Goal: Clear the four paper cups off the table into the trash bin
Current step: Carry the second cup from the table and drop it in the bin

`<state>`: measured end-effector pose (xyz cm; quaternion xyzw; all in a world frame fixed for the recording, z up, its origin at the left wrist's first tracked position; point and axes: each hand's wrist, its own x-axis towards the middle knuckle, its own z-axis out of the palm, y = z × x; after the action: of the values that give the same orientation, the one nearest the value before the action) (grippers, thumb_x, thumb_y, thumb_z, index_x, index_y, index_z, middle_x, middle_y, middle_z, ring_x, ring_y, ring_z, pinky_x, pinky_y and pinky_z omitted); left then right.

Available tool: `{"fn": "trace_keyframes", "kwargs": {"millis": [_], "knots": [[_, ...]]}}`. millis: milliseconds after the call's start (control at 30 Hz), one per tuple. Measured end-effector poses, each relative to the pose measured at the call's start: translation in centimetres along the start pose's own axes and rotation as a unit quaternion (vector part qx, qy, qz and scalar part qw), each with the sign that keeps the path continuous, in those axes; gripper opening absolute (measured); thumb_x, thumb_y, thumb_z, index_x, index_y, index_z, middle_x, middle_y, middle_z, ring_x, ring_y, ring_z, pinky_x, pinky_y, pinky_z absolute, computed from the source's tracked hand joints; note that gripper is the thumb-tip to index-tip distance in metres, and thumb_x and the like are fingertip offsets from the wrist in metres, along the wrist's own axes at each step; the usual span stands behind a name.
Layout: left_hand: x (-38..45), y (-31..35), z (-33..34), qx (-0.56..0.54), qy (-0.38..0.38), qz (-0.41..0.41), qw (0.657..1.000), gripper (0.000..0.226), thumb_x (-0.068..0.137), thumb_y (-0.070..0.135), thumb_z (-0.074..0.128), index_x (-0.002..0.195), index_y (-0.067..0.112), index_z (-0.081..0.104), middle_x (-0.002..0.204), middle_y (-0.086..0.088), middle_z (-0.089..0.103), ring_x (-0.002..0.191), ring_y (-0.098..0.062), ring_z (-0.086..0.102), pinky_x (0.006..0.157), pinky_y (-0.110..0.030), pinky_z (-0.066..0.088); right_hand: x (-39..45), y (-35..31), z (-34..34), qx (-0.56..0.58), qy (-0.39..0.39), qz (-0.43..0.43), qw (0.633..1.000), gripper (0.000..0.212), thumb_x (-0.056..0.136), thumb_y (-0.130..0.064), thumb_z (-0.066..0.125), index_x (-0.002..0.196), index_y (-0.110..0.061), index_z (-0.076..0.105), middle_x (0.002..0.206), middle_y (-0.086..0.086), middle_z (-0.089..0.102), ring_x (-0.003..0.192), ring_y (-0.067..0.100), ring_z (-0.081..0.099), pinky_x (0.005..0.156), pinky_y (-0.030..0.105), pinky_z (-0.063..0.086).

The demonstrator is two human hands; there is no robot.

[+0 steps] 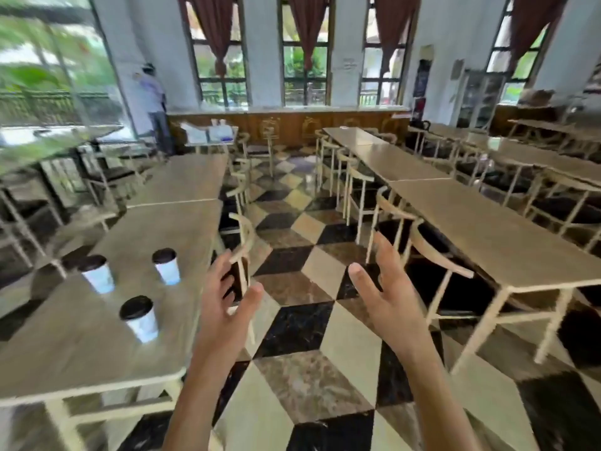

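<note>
Three white paper cups with dark lids stand upright on the table (81, 359) at the left: one nearest me (140, 319), one at the far left (97, 274), one further right (167, 266). My left hand (227, 307) is raised over the aisle just right of that table's edge, fingers apart and empty. My right hand (387, 294) is held up beside it, also open and empty. No trash bin is visible, and a fourth cup is not seen.
A pale chair (242, 252) is tucked at the table's right side, just behind my left hand. A row of long tables (487, 236) with chairs runs down the right. The checkered floor aisle (309, 320) lies between. A person (154, 102) stands far back left.
</note>
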<state>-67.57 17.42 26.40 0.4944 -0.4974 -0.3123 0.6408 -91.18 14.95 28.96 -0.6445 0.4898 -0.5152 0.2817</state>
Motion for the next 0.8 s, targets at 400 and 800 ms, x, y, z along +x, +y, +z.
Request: {"fn": "trace_keyframes", "kwargs": {"millis": [400,800], "knots": [[3.9,-3.2,-21.4,0.119,0.209,-0.032,0.970,0.071,0.088,0.054,0.067,0.150,0.037,0.037,0.153,0.010,0.042,0.136,-0.017,0.047,0.112,-0.051,0.042,6.1,-4.2,25.6,0.080,-0.196,-0.004,0.977,0.075,0.087,-0.056,0.056,0.152,-0.043,0.022,0.156,-0.023,0.025,0.144,0.003,0.025,0.113,0.030,0.025],[16.5,-13.2,-26.8,0.182,0.261,-0.095,0.943,0.065,0.092,0.039,0.070,0.148,0.036,0.037,0.154,0.003,0.038,0.133,-0.022,0.045,0.111,-0.047,0.041,17.9,2.3,41.9,0.101,-0.304,0.027,0.947,0.080,0.086,-0.062,0.055,0.154,-0.039,0.021,0.160,-0.019,0.023,0.143,0.001,0.023,0.110,0.025,0.025]]}}
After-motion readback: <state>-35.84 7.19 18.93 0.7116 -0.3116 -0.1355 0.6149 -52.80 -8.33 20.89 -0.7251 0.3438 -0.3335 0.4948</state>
